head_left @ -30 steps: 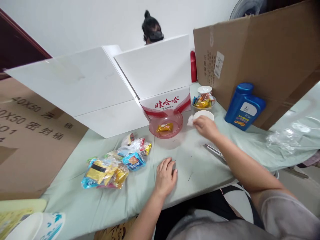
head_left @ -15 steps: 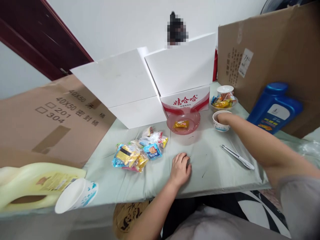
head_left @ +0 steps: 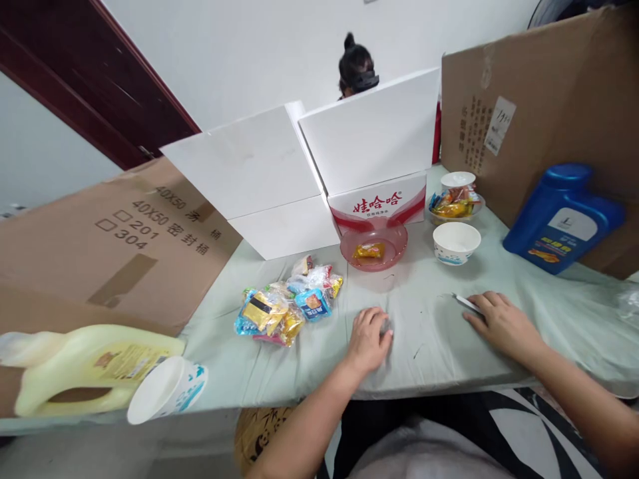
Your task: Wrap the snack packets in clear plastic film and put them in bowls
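Across the pale green cloth, the right hand has left the paper bowl; it now lies palm down over the slim knife, forearm slanting in from the right; whether it grips the handle I cannot tell; the left hand rests as before, fingers slack and released, near the wrapped snacks.

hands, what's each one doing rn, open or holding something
Left hand: open, resting loosely curled on the table.
Right hand: over the utility knife; whether gripped cannot be told.
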`<state>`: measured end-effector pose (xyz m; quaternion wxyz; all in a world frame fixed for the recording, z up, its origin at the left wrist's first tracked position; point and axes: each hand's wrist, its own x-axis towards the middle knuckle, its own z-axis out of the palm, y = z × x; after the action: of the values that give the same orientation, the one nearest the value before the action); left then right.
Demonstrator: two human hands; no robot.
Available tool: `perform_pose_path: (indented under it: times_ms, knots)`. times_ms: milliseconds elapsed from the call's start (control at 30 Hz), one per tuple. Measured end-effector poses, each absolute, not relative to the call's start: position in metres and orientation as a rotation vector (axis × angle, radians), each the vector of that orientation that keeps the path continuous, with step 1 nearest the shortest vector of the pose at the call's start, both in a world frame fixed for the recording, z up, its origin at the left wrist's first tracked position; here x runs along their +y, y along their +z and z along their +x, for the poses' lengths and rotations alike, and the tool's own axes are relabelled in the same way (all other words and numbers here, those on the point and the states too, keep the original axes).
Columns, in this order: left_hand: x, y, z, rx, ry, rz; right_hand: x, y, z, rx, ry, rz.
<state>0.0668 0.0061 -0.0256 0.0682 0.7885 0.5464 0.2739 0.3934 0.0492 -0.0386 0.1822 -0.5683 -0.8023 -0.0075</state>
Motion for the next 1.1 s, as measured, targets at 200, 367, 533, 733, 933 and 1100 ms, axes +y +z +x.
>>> perform_pose_path:
  times_ms: [200, 367, 533, 733, 933, 1100]
  knots:
    - [0.063, 0.034, 0.023, 2.314, 0.904, 2.330, 0.038, -0.044, 0.392, -2.197, -0.031, -1.503]
    - [0.099, 0.066, -0.011, 2.744, 0.291, 1.884, 0.038, -0.039, 0.394, -2.176, 0.012, -1.518]
    - [0.073, 0.074, 0.006, 2.459, 0.574, 2.241, 0.035, -0.037, 0.391, -2.170, 0.028, -1.523]
    - [0.017, 0.017, 0.067, 1.257, 0.750, 2.701, 0.038, -0.039, 0.393, -2.186, -0.008, -1.536]
    - [0.007, -0.045, 0.078, 1.280, 1.004, 2.409, 0.032, -0.029, 0.378, -2.132, 0.184, -1.524]
    - [0.010, -0.038, 0.074, 1.273, 1.001, 2.326, 0.010, 0.004, 0.320, -2.345, 0.452, -1.428]
